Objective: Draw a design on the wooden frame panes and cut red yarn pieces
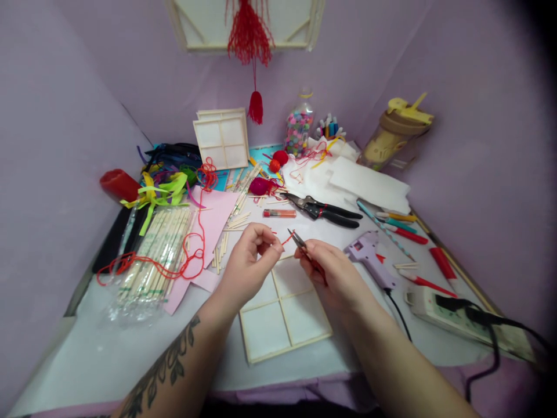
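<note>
My left hand (256, 255) pinches a short piece of red yarn (287, 238) between thumb and forefinger. Small scissors (298, 239) are held in my right hand (328, 270), their tips at the yarn's free end. Whether the blades are parted is too small to tell. Both hands are above a square frame of thin sticks (285, 325), split into four panes, which lies on the table. Beyond the hands is a red lighter (279, 213).
Black-handled pruning shears (324, 210) lie behind my hands. At right are a glue gun (369, 252), markers and a power strip (465, 319). Bagged sticks (154, 252) with red yarn over them are at left. A bead jar (299, 125) and cup (391, 136) stand at the back.
</note>
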`<state>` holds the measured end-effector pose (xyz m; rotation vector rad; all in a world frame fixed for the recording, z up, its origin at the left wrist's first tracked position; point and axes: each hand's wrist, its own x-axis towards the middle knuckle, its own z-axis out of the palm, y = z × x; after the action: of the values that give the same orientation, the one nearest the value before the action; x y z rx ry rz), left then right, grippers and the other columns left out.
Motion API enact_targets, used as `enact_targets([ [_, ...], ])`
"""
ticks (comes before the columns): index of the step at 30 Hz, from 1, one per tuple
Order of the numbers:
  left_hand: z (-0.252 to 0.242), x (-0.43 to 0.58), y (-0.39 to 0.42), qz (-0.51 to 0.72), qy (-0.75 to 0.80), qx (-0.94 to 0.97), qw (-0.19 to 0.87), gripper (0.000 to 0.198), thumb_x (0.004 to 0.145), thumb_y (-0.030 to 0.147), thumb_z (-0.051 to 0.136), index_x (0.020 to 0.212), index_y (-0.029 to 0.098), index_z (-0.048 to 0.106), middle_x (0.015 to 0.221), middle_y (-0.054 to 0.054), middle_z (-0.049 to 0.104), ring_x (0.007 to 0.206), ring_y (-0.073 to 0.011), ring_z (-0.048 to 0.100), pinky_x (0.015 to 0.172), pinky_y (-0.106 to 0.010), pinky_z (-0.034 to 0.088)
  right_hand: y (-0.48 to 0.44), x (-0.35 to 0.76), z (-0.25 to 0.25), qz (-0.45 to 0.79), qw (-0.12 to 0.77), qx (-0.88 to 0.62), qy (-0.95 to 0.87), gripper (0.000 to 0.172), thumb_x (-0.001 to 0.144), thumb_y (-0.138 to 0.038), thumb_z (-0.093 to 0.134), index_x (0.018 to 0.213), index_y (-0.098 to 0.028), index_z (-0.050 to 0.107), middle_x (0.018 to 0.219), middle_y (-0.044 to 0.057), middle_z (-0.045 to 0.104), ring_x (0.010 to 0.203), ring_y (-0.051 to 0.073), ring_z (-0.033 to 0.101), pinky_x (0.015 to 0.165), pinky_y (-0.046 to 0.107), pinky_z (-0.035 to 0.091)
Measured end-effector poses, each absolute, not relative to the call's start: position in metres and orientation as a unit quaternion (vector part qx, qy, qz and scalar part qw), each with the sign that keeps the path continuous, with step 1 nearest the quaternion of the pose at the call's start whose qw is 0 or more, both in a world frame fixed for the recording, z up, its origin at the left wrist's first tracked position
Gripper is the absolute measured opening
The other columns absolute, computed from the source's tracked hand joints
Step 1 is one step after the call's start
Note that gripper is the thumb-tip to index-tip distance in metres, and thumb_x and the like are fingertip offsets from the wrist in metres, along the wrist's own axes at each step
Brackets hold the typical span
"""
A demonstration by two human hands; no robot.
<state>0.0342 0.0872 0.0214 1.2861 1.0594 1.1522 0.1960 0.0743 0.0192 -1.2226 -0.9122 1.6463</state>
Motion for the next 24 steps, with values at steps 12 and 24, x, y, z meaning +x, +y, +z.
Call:
enact_targets([
  [12,0.0214,0.0312,0.0871,0.49,0.432,0.546,0.525,0.012,0.086,0.023,0.062,0.088,0.022,0.049,0.081,0.001,0.054,0.076,-0.0132,0.052,0.072,-0.026,0.04,0.0714,0.1931,0.0201,0.671,0.399,-0.503,-0.372,0.03,0.077,-0.047,0.06,0.068,-0.019,0.064,0.057,-0.002,0.044,0.053,0.012,0.032,0.049,0.026,0.018],
  [24,0.0223,0.0314,0.0868,0.487,0.437,0.539,0.53,0.012,0.084,0.025,0.064,0.086,0.022,0.052,0.079,0.001,0.056,0.074,-0.0136,0.053,0.07,-0.026,0.041,0.0726,0.1964,0.0148,0.662,0.407,-0.489,-0.396,0.027,0.082,-0.042,0.058,0.067,-0.02,0.061,0.057,-0.002,0.043,0.055,0.013,0.033,0.05,0.027,0.022],
])
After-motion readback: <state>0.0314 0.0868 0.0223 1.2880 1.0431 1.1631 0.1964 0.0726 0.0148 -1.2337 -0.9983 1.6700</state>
